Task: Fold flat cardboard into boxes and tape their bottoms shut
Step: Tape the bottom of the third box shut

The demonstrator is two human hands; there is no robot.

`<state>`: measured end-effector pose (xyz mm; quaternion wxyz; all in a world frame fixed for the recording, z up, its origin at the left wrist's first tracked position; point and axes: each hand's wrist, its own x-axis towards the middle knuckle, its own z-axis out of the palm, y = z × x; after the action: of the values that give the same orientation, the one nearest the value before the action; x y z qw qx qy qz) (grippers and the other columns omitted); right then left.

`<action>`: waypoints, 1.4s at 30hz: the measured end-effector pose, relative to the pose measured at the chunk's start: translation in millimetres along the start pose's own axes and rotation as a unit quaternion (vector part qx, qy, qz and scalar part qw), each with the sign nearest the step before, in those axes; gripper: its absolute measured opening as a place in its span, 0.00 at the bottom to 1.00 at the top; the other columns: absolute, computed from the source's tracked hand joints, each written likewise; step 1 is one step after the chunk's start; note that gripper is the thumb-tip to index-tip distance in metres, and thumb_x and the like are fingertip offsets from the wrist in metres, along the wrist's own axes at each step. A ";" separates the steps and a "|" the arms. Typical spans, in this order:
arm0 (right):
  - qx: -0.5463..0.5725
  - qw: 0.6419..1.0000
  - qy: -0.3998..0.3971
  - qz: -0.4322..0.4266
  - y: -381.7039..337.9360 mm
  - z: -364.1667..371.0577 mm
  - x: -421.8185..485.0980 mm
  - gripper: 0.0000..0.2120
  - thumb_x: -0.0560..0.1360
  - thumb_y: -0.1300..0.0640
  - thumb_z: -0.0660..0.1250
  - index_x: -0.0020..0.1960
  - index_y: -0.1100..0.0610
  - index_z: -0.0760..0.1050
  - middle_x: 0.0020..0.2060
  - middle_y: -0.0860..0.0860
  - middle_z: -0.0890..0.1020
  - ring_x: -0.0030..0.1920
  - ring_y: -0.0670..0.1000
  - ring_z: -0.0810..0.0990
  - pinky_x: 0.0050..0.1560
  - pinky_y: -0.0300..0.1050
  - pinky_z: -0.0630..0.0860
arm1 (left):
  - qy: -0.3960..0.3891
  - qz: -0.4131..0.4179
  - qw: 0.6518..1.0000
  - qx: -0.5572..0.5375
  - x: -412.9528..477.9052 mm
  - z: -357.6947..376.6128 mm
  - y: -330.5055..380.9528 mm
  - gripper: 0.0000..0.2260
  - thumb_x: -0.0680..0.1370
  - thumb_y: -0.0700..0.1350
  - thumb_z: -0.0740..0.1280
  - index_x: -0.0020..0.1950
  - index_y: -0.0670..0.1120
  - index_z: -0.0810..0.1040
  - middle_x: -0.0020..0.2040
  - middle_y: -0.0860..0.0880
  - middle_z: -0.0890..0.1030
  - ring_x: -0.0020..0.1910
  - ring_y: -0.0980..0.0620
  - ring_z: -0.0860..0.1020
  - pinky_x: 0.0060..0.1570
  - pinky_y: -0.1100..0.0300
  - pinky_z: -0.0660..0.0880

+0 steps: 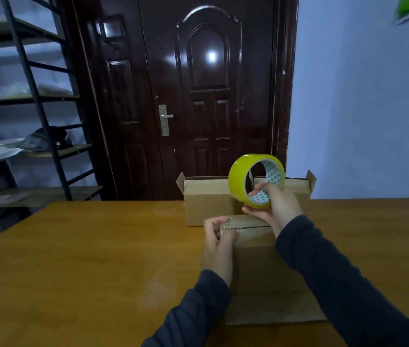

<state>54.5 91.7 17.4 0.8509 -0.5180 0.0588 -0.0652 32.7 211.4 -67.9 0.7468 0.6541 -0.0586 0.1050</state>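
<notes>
- Rear boxes (206,204) stand on the bench (86,259), 12 o'clock of the near box (256,249).
- Left hand (217,244): fingers curled on near box's 9 o'clock edge.
- Right hand (276,209): grips tape roll (238,176) above it.

Left sleeve (193,309): we see a long sleeve of dark, bluish-grey cloth, plain and soft-looking.
Right sleeve (336,284): we find the same dark cloth here, with loose folds along its length.
Cuffs (213,278): we see both sleeves end at the wrist; the edges are too dim for us to tell more.
Left hand (217,246): bare beyond its cuff.
Right hand (277,209): bare as well.
</notes>
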 end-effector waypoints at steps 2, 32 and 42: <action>-0.027 0.999 -0.002 -0.024 6.3 -1.4 5.6 0.07 0.78 0.62 0.62 0.54 0.64 0.72 0.40 0.60 0.79 0.42 0.59 0.81 0.39 0.55 0.82 | -0.010 0.007 1.000 0.015 8.9 -4.3 5.6 0.06 0.73 0.48 0.65 0.47 0.48 0.75 0.47 0.48 0.78 0.48 0.53 0.77 0.45 0.61 0.75; -0.122 0.983 -0.005 -0.135 20.9 -8.4 13.4 0.11 0.80 0.54 0.61 0.61 0.56 0.71 0.40 0.53 0.82 0.49 0.59 0.83 0.48 0.58 0.81 | -0.076 -0.187 0.960 0.196 47.5 -3.0 75.2 0.11 0.83 0.38 0.49 0.48 0.43 0.69 0.42 0.49 0.69 0.41 0.50 0.68 0.66 0.52 0.61; -0.111 0.987 -0.002 -0.112 18.2 -7.5 10.9 0.06 0.80 0.54 0.62 0.56 0.52 0.72 0.40 0.54 0.81 0.53 0.61 0.81 0.54 0.62 0.78 | 0.062 -0.233 0.970 0.040 35.6 8.4 66.8 0.16 0.81 0.39 0.57 0.33 0.44 0.64 0.34 0.49 0.66 0.31 0.54 0.64 0.33 0.62 0.63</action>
<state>64.9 91.6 -2.5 0.7754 -0.6129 0.0055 -0.1517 52.1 214.1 5.8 0.7259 0.6714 0.1461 -0.0300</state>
